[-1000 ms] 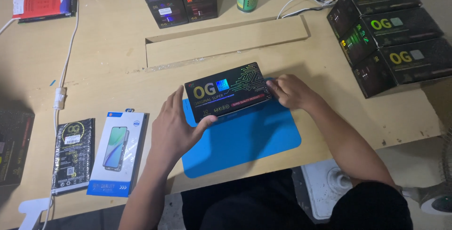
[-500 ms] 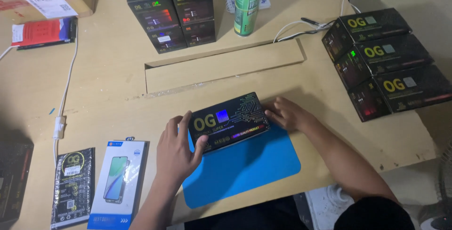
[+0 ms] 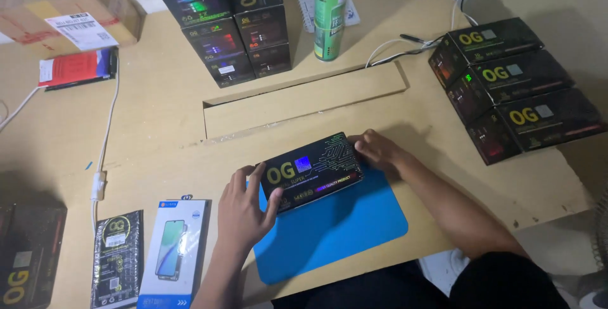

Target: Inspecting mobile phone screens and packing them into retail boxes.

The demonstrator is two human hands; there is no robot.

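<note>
A flat black box with yellow letters and a circuit pattern lies tilted over the far edge of a blue mat on the wooden table. My left hand grips the box's left end, thumb against its front side. My right hand holds the box's right end, fingers curled on its corner. Both forearms reach in from the bottom of the view.
Matching black boxes are stacked at the back centre and in a row at the right. A green spray can stands behind a rectangular cut-out panel. A blue-and-white phone-screen package, a black pouch, a cardboard carton and a white cable lie left.
The view has tilted so the table appears lower and closer. The box has turned slightly, its right end farther away. Both hands keep their hold on its ends.
</note>
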